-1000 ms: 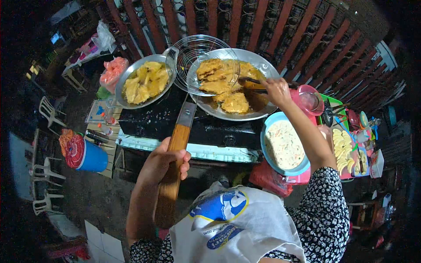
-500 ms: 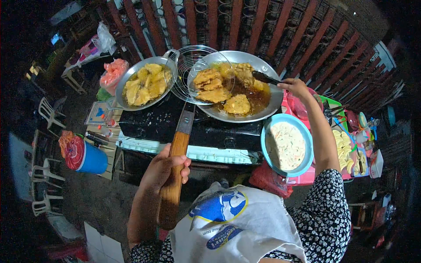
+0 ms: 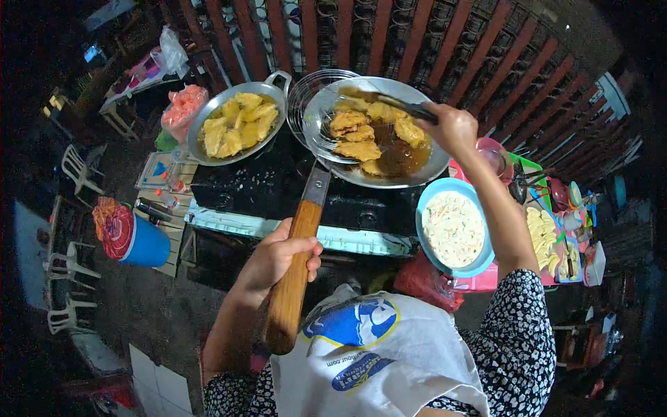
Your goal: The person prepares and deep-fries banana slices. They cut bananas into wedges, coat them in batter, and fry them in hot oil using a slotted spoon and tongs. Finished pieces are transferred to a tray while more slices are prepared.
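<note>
My left hand [image 3: 285, 254] is closed round the wooden handle [image 3: 295, 278] of a wire skimmer. Its round wire basket [image 3: 313, 104] overlaps the left side of a wide metal wok [image 3: 436, 163] of brown oil. A couple of golden fritters [image 3: 351, 125] lie at the basket's right part; whether they rest on the wires or in the oil is hard to tell. My right hand [image 3: 455, 128] grips dark tongs [image 3: 410, 108], which reach left over the far part of the wok. Below them, another fritter [image 3: 410, 132] sits in the oil on the right.
A smaller pan [image 3: 201, 149] with pale frying pieces [image 3: 240, 128] stands left on the black stove [image 3: 257, 191]. At the right front is a blue bowl of white batter [image 3: 455, 229]. Wooden slats [image 3: 379, 42] rise behind the stove. A blue bucket [image 3: 146, 240] stands at the left.
The skimmer has shifted right, farther over the wok. My right hand has moved slightly left and away from me, and the tongs have swung to the wok's far side.
</note>
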`<state>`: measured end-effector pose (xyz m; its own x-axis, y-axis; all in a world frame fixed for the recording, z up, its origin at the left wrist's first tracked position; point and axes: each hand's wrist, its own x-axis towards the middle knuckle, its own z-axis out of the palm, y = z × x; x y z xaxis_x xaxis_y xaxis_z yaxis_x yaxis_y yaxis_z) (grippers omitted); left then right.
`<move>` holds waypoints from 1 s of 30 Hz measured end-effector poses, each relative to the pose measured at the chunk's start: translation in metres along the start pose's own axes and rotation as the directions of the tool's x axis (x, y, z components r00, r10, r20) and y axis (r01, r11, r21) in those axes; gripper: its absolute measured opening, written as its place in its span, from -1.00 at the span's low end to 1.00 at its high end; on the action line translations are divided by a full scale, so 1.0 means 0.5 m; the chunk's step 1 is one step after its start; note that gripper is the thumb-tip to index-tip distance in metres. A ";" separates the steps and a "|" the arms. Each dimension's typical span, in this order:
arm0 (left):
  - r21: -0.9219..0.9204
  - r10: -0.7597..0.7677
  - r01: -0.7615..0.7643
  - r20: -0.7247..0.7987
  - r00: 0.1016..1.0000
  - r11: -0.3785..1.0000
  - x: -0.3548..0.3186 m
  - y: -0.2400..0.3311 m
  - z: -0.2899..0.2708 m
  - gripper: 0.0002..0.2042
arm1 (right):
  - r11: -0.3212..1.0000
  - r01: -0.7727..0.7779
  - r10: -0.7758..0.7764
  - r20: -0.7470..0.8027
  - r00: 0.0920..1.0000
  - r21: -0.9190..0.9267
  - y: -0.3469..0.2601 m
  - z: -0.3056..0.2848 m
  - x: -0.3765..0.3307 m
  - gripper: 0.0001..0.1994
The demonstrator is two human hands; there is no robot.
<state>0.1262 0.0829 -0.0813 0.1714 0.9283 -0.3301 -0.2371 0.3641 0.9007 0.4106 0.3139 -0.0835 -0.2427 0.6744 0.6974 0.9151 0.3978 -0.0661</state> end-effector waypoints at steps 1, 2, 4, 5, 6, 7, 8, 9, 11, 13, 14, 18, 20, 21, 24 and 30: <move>0.006 -0.003 0.002 0.011 1.000 1.000 0.002 0.002 0.006 -0.76 | 0.986 0.163 -0.166 -0.133 0.977 -0.034 0.011 0.027 -0.008 -0.57; 0.012 -0.007 0.007 0.006 1.000 1.000 0.002 0.003 0.005 -0.77 | 0.985 0.163 -0.166 -0.053 0.985 -0.059 -0.008 0.020 -0.011 -0.58; 0.026 -0.016 0.016 -0.001 1.000 1.000 0.004 0.004 0.001 -0.77 | 0.998 0.029 -0.030 -0.026 0.999 -0.049 -0.006 0.005 -0.024 -0.56; 0.035 -0.010 0.010 -0.019 1.000 0.999 0.000 0.002 -0.001 -0.77 | 0.999 -0.033 0.032 -0.014 0.999 -0.036 -0.005 -0.002 -0.026 -0.56; 0.044 -0.003 0.005 -0.028 1.000 0.999 -0.001 -0.001 -0.003 -0.77 | 0.998 -0.044 0.046 0.037 0.998 -0.050 0.012 -0.019 -0.029 -0.51; 0.054 0.003 -0.001 -0.038 0.999 0.999 -0.003 -0.004 -0.006 -0.77 | 0.989 -0.057 0.065 0.059 0.996 -0.136 0.036 -0.015 -0.034 -0.47; 0.053 0.004 -0.002 -0.043 0.999 0.999 -0.004 -0.003 -0.005 -0.77 | 0.970 -0.111 0.154 0.189 0.970 -0.218 0.048 -0.016 -0.040 -0.46; 0.053 0.006 -0.003 -0.049 0.999 0.999 -0.006 -0.003 -0.004 -0.77 | 0.941 -0.152 0.247 0.308 0.919 -0.303 0.055 -0.015 -0.047 -0.44; 0.051 0.010 -0.007 -0.059 0.998 0.999 -0.005 -0.002 -0.001 -0.77 | 0.933 -0.051 0.159 0.280 0.947 -0.357 0.072 0.031 -0.082 -0.42; 0.048 0.011 -0.007 -0.074 0.997 0.999 -0.003 -0.005 0.005 -0.77 | 0.921 -0.032 0.150 0.278 0.949 -0.388 0.060 0.059 -0.097 -0.47; 0.047 0.008 -0.004 -0.077 0.997 0.999 -0.002 -0.006 0.006 -0.76 | 0.920 -0.028 0.150 0.287 0.946 -0.390 0.053 0.068 -0.099 -0.48; 0.032 0.009 -0.007 -0.061 0.998 0.999 -0.005 -0.008 0.008 -0.75 | 0.936 -0.034 0.106 0.188 0.977 -0.351 0.084 0.102 -0.107 -0.62; 0.031 0.010 -0.009 -0.050 0.999 0.999 -0.006 -0.006 0.010 -0.74 | 0.936 -0.137 0.206 0.188 0.960 -0.324 0.141 0.123 -0.100 -0.63; 0.029 0.006 -0.004 -0.057 0.998 1.000 -0.007 -0.010 0.008 -0.74 | 0.950 -0.175 0.225 0.181 0.957 -0.259 0.148 0.112 -0.102 -0.61; 0.033 0.003 -0.001 -0.054 0.999 0.999 -0.011 -0.012 0.005 -0.75 | 0.951 -0.299 0.310 0.259 0.915 -0.082 0.166 0.053 -0.090 -0.54; 0.019 -0.003 0.004 -0.024 1.000 1.000 -0.003 -0.016 0.004 -0.70 | 0.723 -0.553 0.370 0.445 0.816 0.414 0.219 0.014 -0.084 -0.53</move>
<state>0.1297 0.0786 -0.0874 0.1488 0.9287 -0.3398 -0.2181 0.3660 0.9047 0.5186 0.3337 -0.1249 -0.0026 0.9739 0.2270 0.6623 0.1718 -0.7293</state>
